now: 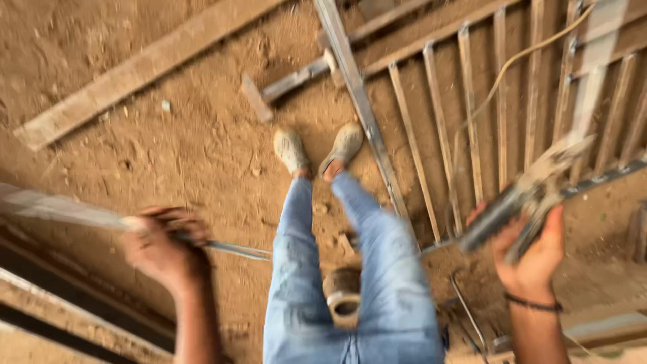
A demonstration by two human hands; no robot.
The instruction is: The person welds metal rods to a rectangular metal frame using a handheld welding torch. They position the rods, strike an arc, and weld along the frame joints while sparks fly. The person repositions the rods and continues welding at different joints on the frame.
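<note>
I look straight down at my jeans and dusty shoes on a dirt floor. My left hand [164,248], blurred by motion, is closed around a long thin metal bar [60,210] that runs from the left edge toward my legs. My right hand [532,251] grips the handles of a plier-like clamp tool [532,192], its jaws pointing up and right over a metal grille [472,114]. A dark band circles my right wrist.
The grille of parallel bars lies flat on the dirt at the upper right, with a cable [519,61] across it. A wooden plank [135,71] lies at the upper left. A small round container [344,296] sits between my legs. Boards run along the lower left.
</note>
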